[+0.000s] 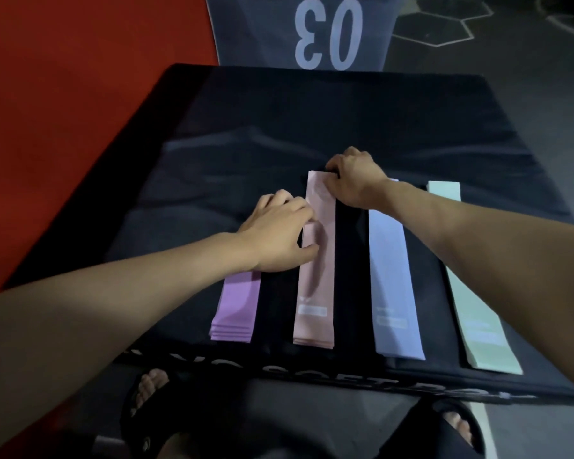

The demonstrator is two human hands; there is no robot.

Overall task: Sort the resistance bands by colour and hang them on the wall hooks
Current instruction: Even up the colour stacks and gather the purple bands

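Several stacks of flat resistance bands lie side by side on a black padded box (312, 111). From left to right they are a purple stack (236, 309), a pink stack (315, 286), a pale blue stack (395, 293) and a mint green stack (478, 326). My left hand (279, 233) pinches the left edge of the pink stack near its middle and covers the far end of the purple stack. My right hand (352, 180) pinches the far end of the pink stack, fingers curled over its top edge. No wall hooks are in view.
The box stands on a dark gym floor with a large white "03" marking (328, 31) beyond it. A red floor area (63, 111) lies to the left. My feet in black sandals (146, 409) are at the box's near edge.
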